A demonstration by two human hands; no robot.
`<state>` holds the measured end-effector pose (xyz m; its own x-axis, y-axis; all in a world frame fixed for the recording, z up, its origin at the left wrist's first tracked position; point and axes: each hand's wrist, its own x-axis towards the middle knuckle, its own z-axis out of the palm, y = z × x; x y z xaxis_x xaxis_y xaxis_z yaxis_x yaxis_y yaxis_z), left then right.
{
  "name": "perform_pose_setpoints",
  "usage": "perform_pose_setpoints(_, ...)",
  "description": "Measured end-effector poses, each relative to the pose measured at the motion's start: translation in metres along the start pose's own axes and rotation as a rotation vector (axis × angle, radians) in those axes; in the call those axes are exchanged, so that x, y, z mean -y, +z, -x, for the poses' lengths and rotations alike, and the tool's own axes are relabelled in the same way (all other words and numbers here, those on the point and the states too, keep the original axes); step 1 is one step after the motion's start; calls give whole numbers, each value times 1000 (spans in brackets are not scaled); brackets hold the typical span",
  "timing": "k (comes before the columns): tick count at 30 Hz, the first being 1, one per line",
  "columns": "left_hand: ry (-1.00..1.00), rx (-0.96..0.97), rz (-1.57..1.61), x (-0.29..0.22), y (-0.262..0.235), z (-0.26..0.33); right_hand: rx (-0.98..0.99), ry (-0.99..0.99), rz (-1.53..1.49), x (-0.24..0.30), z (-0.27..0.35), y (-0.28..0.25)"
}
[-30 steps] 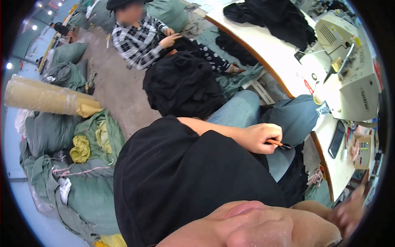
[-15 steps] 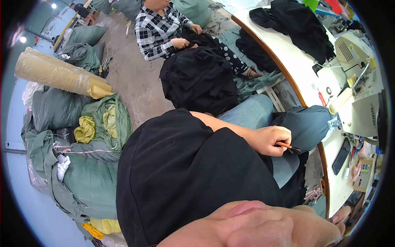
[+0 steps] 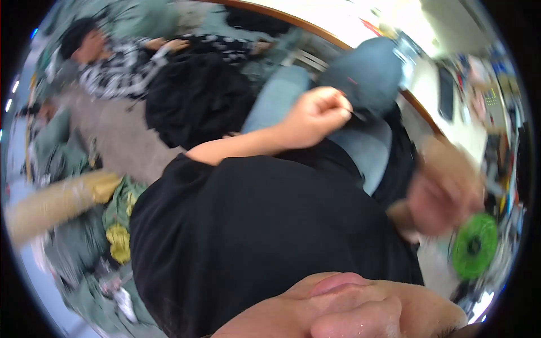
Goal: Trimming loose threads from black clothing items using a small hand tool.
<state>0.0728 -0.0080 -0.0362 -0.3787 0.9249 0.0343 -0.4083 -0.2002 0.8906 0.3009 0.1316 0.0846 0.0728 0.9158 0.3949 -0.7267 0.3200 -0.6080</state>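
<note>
My left hand is closed in front of my denim-clad legs. A bit of orange and a thin dark tip show at its fingers, part of a slim orange-handled tool mostly hidden in the grip. A dark blue-grey cloth lies just beyond this hand, against the table edge. My right hand is raised at the right, between my black shirt and the table. Motion smears its fingers, and whether it holds anything cannot be made out.
The white worktable curves along the right, bearing a dark phone. A green fan stands at lower right. Far left, a person in a checked shirt sits by a black cloth heap. A wrapped roll and sacks lie left.
The view has swung, shifting the table, the person and my left hand leftward and up. My right hand has come into full view, blurred. The orange tool shows less.
</note>
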Motion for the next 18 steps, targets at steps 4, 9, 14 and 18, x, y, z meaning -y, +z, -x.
perform_pose_setpoints(4,152,-74,-151,-13,2,12,770,881,282,-79,63,16)
perform_pose_setpoints(9,693,19,-807,-20,-5,5,488,1035,227,-101,96,-4)
perform_pose_setpoints(14,924,54,-1064,-15,-11,7,467,935,222,-101,103,0)
perform_pose_setpoints(18,963,118,-1147,-11,-18,13,576,761,280,-109,107,-6)
